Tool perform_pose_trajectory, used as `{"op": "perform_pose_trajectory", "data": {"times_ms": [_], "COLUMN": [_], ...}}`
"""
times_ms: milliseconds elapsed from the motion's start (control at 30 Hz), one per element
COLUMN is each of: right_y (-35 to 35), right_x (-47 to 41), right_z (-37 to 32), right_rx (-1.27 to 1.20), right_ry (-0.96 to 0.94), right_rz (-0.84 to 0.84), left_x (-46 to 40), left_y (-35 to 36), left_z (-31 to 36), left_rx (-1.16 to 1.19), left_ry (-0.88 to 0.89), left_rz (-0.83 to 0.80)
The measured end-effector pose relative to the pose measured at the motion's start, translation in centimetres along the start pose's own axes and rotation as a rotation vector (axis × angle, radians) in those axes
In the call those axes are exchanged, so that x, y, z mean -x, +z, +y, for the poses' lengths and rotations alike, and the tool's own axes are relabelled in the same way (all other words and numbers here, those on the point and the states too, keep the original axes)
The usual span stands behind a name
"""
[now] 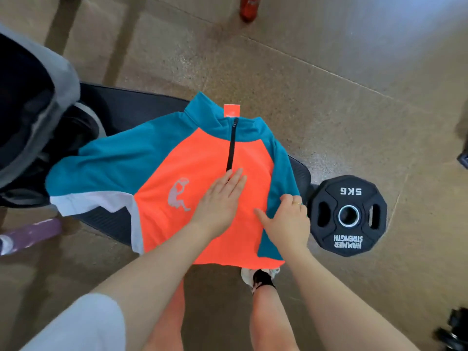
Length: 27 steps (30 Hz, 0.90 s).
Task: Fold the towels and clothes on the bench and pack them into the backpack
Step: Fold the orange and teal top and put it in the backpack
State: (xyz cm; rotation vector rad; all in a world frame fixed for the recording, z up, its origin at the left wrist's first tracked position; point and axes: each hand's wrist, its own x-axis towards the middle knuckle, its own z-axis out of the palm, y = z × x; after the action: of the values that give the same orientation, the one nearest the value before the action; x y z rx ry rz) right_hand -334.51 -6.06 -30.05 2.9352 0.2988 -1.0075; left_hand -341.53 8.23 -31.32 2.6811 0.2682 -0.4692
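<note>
An orange and teal zip-neck shirt (177, 173) lies face up across the black bench (126, 107), its left sleeve with a white cuff spread toward the backpack. My left hand (220, 198) presses flat on the orange chest just below the zip. My right hand (286, 219) grips the folded teal right sleeve at the shirt's right edge, fingers curled over the cloth and thumb on the orange front. The grey and black backpack (30, 110) stands open at the left end of the bench.
A black 5 kg weight plate (348, 215) lies on the floor right of the bench. A purple bottle (27, 235) lies at the lower left, a red bottle (249, 8) stands at the top. My legs and a shoe (260, 277) are below the bench.
</note>
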Motion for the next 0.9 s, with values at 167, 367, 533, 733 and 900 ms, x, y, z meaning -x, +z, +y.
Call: {"op": "perform_pose_trajectory", "data": {"times_ms": [167,367,533,733,900], "right_y": [1.0,-2.4,-2.7,-0.2,2.0], "right_x": [-0.8,-3.6,-7.4,-10.3,-9.7], "right_z": [-0.2,5.8,11.0,12.7,13.8], "right_rx": [0.013,-0.347,-0.96,-1.124,-1.297], "right_ry": [0.009,-0.046,0.144,0.261,0.167], "right_rz": [0.106,-0.039,-0.174,-0.171,-0.635], "left_x": [-3.1,-3.7,-4.4,-4.8,-5.7], "left_y": [1.1,0.9,0.9,0.9,3.2], "left_z": [1.0,2.8,4.7,5.9,7.5], "left_rx": [-0.124,-0.194,-0.186,-0.061,-0.189], "left_ry": [-0.052,-0.148,-0.263,-0.306,0.051], "left_rz": [-0.23,-0.291,-0.368,-0.065,0.08]}}
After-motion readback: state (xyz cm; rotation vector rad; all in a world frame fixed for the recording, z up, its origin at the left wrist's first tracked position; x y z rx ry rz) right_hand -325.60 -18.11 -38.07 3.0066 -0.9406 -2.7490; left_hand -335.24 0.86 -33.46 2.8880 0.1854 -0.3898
